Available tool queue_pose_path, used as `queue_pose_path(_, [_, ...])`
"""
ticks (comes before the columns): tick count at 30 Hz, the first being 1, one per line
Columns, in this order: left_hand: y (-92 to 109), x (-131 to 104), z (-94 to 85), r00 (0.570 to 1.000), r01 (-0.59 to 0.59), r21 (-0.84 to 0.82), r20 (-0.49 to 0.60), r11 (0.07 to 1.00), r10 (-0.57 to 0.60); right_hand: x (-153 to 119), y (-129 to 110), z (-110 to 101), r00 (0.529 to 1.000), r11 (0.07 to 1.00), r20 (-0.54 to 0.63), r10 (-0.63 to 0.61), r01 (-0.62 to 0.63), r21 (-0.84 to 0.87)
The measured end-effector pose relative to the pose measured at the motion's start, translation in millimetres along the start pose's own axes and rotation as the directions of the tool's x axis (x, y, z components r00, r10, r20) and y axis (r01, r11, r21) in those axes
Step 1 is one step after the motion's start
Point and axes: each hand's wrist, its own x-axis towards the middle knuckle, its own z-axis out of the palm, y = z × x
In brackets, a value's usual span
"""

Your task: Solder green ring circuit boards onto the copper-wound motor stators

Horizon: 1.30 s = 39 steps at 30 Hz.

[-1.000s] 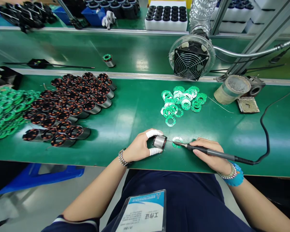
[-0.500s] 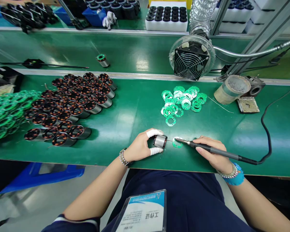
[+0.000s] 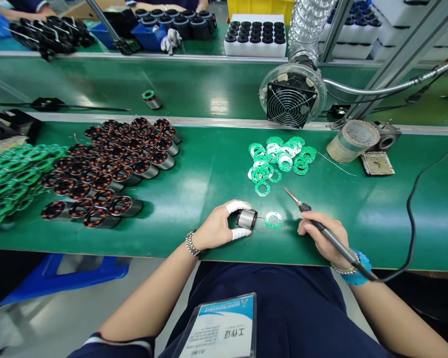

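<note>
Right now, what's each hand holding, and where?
Left hand: silvery metal cylinder, gripped by its curved side. Right hand: grey-black pen-shaped soldering iron, by its handle.

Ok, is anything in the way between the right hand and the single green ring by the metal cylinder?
Nothing visible: only green benchtop shows between the right hand and the single green ring. That hand's soldering iron angles past the ring in this view. The thin wire from the metal cylinder is on the ring's opposite side.
</note>
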Motion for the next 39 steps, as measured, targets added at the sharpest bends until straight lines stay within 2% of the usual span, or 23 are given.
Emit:
queue_pose_path(2, [0,0,-0.3,1.000,0.025,-0.045,-0.009,0.999,-0.026,2,0,6,0.990,0.993,0.082,-0.114,0.117,-0.031])
queue_pose_path(4, [2,-1,0.0,0.999,0.047,-0.153,-0.007,0.987,-0.049,7,-1,10,0.958,0.965,0.149,-0.244,0.255,-0.065])
queue_pose_path(7, [8,-3,4.0,0.999,0.049,-0.356,0.034,0.933,-0.040,14,-9,13,0.937,0.931,0.111,-0.332,0.344,-0.121])
queue_pose_path(8, [11,-4,6.6,0.999,0.045,-0.368,0.045,0.929,-0.031,16,-12,14,0.946,0.935,0.060,-0.320,0.325,-0.143])
queue_pose_path(10, [15,-6,13.2,0.999,0.025,-0.251,0.036,0.968,-0.017,19,-22,18,0.969,0.963,-0.069,-0.237,0.225,-0.149])
queue_pose_path(12, [18,-8,20.6,1.000,0.008,-0.030,-0.012,1.000,-0.009,21,-32,25,0.985,0.998,-0.163,-0.056,0.051,-0.031])
queue_pose_path(13, [18,-9,24.0,0.999,0.012,0.062,-0.036,0.998,-0.010,22,-36,28,0.986,0.996,-0.161,0.050,-0.038,0.076])
queue_pose_path(15, [18,-12,30.0,0.997,0.036,0.160,-0.072,0.986,-0.024,25,-44,33,0.978,0.934,-0.055,0.200,-0.173,0.313])
queue_pose_path(16, [17,-13,32.5,0.996,0.048,0.177,-0.087,0.983,-0.033,26,-47,34,0.975,0.889,0.025,0.219,-0.210,0.407])
queue_pose_path(18, [17,-15,36.5,0.991,0.061,0.184,-0.124,0.981,-0.039,28,-49,32,0.966,0.820,0.184,0.180,-0.250,0.514])
queue_pose_path(20, [18,-16,39.8,0.983,0.071,0.175,-0.177,0.982,-0.039,30,-49,27,0.950,0.797,0.289,0.120,-0.266,0.542])
queue_pose_path(22, [19,-17,42.3,0.973,0.086,0.164,-0.227,0.983,-0.048,33,-47,23,0.950,0.845,0.302,0.079,-0.225,0.485])
queue_pose_path(25, [22,-17,44.2,0.963,0.082,0.156,-0.267,0.984,-0.037,37,-46,23,0.975,0.983,0.222,-0.016,-0.025,0.183])
queue_pose_path(27, [23,-17,44.1,0.961,0.068,0.151,-0.275,0.986,-0.024,40,-46,28,0.964,0.988,0.221,-0.149,0.153,0.000])
queue_pose_path(30, [25,-18,43.5,0.954,0.088,0.131,-0.296,0.987,-0.045,46,-48,36,0.910,0.946,0.292,-0.293,0.320,-0.047])
queue_pose_path(32, [25,-19,44.2,0.947,0.110,0.111,-0.313,0.988,-0.070,51,-49,40,0.891,0.945,0.337,-0.303,0.327,-0.015])
queue_pose_path(39, [23,-24,45.5,0.945,0.120,0.082,-0.315,0.989,-0.088,66,-40,41,0.844,0.972,0.481,-0.237,0.202,0.123])
